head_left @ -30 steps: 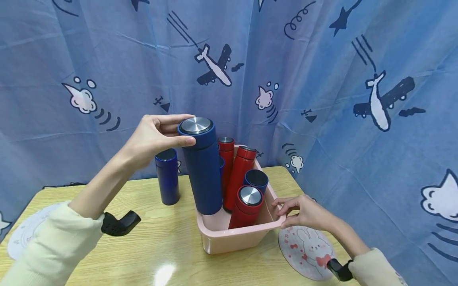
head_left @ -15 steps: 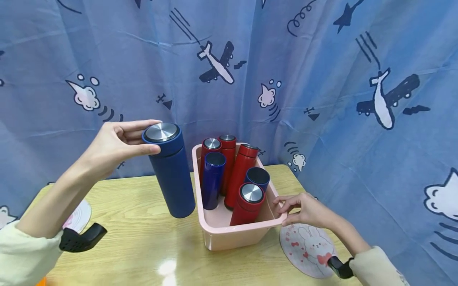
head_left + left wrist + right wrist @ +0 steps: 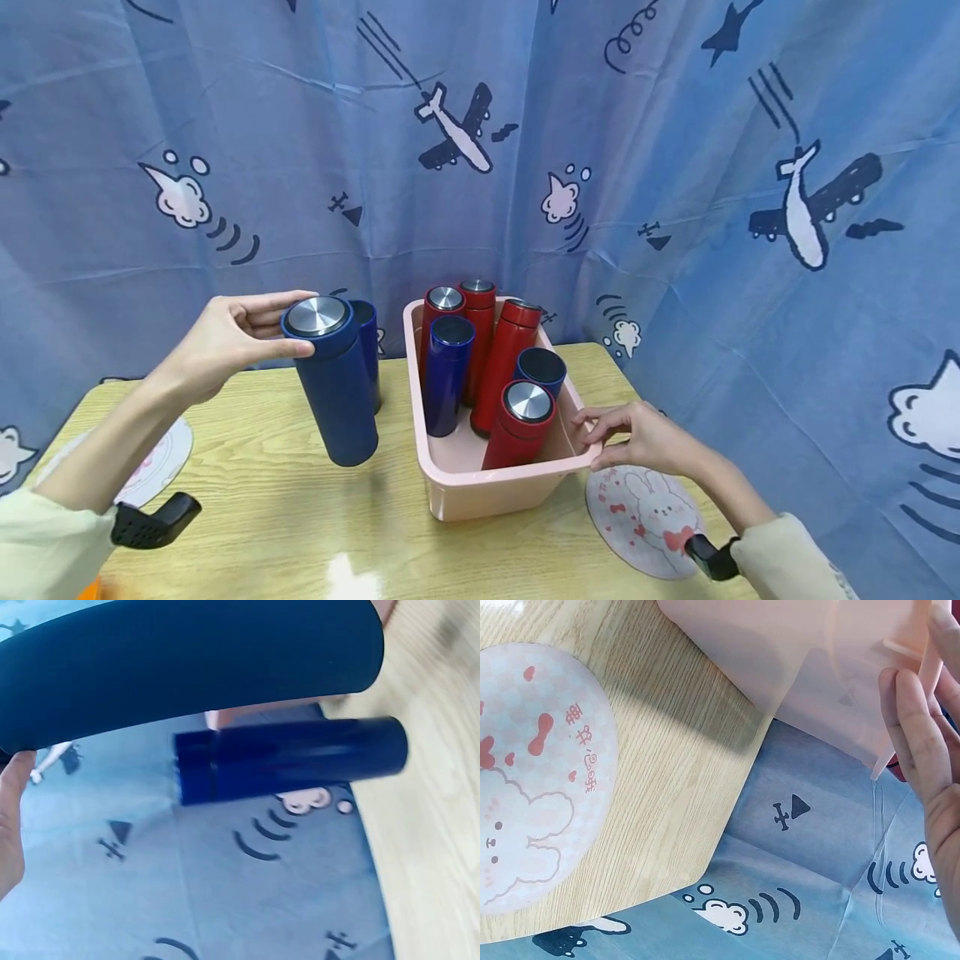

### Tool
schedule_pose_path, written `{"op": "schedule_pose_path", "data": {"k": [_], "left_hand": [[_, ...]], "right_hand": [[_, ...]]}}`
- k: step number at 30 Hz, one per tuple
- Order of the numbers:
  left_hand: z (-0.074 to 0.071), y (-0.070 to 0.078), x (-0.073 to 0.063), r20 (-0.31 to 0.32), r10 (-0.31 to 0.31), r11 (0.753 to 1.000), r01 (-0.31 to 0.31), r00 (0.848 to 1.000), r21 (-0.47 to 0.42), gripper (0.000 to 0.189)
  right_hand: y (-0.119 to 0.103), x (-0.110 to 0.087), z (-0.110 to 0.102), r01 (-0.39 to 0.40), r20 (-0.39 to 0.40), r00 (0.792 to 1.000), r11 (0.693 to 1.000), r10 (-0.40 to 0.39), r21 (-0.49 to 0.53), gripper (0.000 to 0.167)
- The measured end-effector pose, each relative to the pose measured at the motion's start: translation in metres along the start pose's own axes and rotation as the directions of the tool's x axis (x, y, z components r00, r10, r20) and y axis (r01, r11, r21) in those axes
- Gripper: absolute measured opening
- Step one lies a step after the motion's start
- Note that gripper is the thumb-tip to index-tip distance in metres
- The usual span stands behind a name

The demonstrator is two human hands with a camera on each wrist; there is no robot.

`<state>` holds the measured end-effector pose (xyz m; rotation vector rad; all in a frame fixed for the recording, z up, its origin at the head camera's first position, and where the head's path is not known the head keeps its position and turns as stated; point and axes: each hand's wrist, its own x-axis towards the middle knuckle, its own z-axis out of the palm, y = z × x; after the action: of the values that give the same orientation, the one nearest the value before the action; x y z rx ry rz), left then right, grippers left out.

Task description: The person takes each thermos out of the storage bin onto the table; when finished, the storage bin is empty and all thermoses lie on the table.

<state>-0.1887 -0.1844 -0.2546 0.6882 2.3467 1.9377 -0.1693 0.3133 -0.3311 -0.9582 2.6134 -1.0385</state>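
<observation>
My left hand (image 3: 217, 342) grips a large dark blue thermos flask (image 3: 333, 400) by its silver-topped lid, thumb in front and fingers behind. The flask hangs slightly tilted to the left of a pink plastic bin (image 3: 495, 492), seemingly just above the table. Behind it stands a glossy blue flask (image 3: 292, 759), partly hidden in the head view. My right hand (image 3: 637, 437) pinches the near right corner of the bin's rim. Inside the bin are several red flasks, one at the front (image 3: 521, 429), and two blue ones, the left one upright (image 3: 447, 375).
A round rabbit-print mat (image 3: 645, 521) lies right of the bin, and another round mat (image 3: 161, 458) lies under the left forearm. A blue patterned curtain (image 3: 300, 167) hangs behind the wooden table (image 3: 262, 500). Something orange (image 3: 90, 590) shows at the lower left.
My left hand has carried the large blue flask left, away from the bin's left side, and then lowered it. The right hand stays on the bin's corner.
</observation>
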Motion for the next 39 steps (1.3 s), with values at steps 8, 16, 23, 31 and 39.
{"op": "schedule_pose_path", "data": {"k": [8, 16, 23, 31, 39], "left_hand": [[-0.013, -0.025, -0.005, 0.008, -0.014, 0.998, 0.014, 1.0, 0.056, 0.057], [-0.028, -0.046, -0.006, 0.011, -0.01, 0.995, 0.009, 1.0, 0.095, 0.058], [-0.041, -0.06, -0.005, 0.008, -0.034, 0.986, 0.033, 0.999, 0.162, 0.059], [-0.054, -0.07, 0.001, 0.003, -0.09, 0.969, 0.087, 0.996, 0.232, 0.061], [-0.064, -0.086, 0.008, 0.01, -0.09, 0.971, 0.086, 0.996, 0.222, 0.063]], "right_hand": [[0.002, -0.001, 0.001, -0.007, 0.003, 1.0, 1.0, 0.007, 0.029, 0.022], [0.003, -0.003, 0.001, 0.002, -0.005, 1.0, 0.999, -0.002, 0.032, 0.022], [0.003, -0.002, 0.001, 0.01, -0.008, 1.0, 1.0, -0.01, 0.026, 0.023], [0.003, -0.002, 0.002, 0.026, -0.013, 1.0, 0.999, -0.026, 0.027, 0.022], [0.002, -0.001, 0.001, 0.011, -0.014, 1.0, 0.999, -0.011, 0.033, 0.022]]}}
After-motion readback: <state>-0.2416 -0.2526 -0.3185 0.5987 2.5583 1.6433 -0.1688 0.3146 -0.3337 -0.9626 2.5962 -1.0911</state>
